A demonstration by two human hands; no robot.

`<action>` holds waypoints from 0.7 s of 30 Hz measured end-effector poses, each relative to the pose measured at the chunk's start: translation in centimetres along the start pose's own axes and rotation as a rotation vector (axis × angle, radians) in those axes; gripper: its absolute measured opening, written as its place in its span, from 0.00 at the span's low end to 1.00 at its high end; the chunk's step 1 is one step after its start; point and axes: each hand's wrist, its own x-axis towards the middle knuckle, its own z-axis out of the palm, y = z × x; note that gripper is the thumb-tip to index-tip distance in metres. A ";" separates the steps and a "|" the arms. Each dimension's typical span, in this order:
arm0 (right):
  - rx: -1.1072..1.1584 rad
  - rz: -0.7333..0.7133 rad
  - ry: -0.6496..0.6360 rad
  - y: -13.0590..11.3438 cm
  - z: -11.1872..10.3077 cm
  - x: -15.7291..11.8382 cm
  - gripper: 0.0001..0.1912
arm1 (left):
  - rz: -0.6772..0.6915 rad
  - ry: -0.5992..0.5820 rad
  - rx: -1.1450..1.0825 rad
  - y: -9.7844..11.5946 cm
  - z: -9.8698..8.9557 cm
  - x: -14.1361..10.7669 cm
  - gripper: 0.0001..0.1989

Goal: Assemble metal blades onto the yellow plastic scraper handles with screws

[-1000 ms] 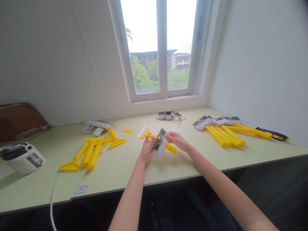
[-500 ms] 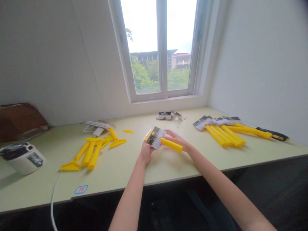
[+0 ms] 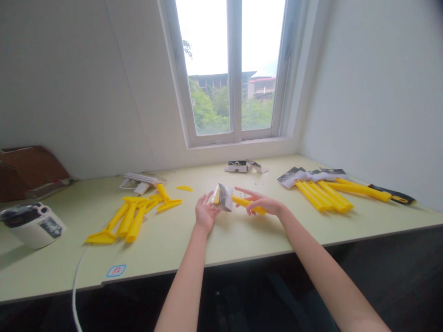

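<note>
Above the middle of the table I hold a yellow-handled scraper (image 3: 242,201) with a black and white printed card sleeve (image 3: 226,197) around its head. My left hand (image 3: 206,213) is at the sleeve's left side, palm turned up, with its fingers partly under the card. My right hand (image 3: 261,204) grips the yellow handle, and its index finger stretches toward the sleeve. Part of the handle is hidden by the right fingers. Several bare yellow scrapers (image 3: 129,219) lie in a pile to the left. Several carded scrapers (image 3: 323,196) lie side by side on the right.
Folded card sleeves (image 3: 236,167) lie below the window. A loose yellow piece (image 3: 184,188) and a white power strip (image 3: 141,179) are at the left back. At the far left are a white mug (image 3: 36,230) and a cardboard box (image 3: 32,170). A black-handled tool (image 3: 392,192) lies right.
My right hand has shifted from behind the card sleeve onto the handle. The left hand has opened somewhat and moved slightly left, and the sleeved head has turned.
</note>
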 end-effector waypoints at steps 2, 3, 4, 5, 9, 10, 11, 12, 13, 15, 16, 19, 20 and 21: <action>-0.015 0.026 -0.040 0.0 0.2 0.0 0.42 | 0.020 0.002 0.088 -0.2 0.3 0.0 0.24; -0.029 0.034 -0.057 0.0 0.3 0.1 0.42 | 0.048 0.010 0.130 -0.4 0.5 0.0 0.25; -0.045 0.039 -0.073 0.1 0.4 0.2 0.42 | 0.081 0.023 0.164 -0.5 0.6 0.0 0.26; -0.062 0.043 -0.086 0.2 0.5 0.3 0.42 | 0.109 0.039 0.193 -0.7 0.6 0.1 0.28; -0.105 0.068 -0.108 0.5 0.7 0.2 0.40 | 0.150 0.092 0.273 -1.0 0.1 0.4 0.33; -0.114 0.077 -0.111 0.5 0.7 0.1 0.40 | 0.151 0.111 0.291 -1.0 -0.1 0.5 0.32; -0.125 0.088 -0.114 0.5 0.6 -0.2 0.40 | 0.151 0.134 0.307 -1.0 -0.3 0.6 0.31; -0.140 0.100 -0.118 0.5 0.5 -0.5 0.41 | 0.151 0.158 0.318 -1.0 -0.4 0.7 0.29; -0.157 0.111 -0.120 0.5 0.4 -0.9 0.41 | 0.153 0.179 0.324 -1.0 -0.6 0.7 0.27; -0.202 0.127 -0.119 0.3 0.0 -1.7 0.41 | 0.157 0.194 0.336 -1.1 -0.7 0.8 0.23; -0.234 0.131 -0.120 0.1 -0.3 -2.1 0.40 | 0.159 0.186 0.344 -1.2 -0.7 0.9 0.22; -0.395 0.125 -0.122 -0.6 -0.9 -2.9 0.37 | 0.168 0.167 0.360 -1.4 -0.7 1.0 0.19; -0.475 0.106 -0.097 -0.8 -0.9 -3.1 0.36 | 0.176 0.169 0.357 -1.4 -0.7 1.0 0.18; -0.566 0.074 -0.046 -0.9 -0.6 -3.0 0.34 | 0.183 0.172 0.353 -1.4 -0.6 1.0 0.18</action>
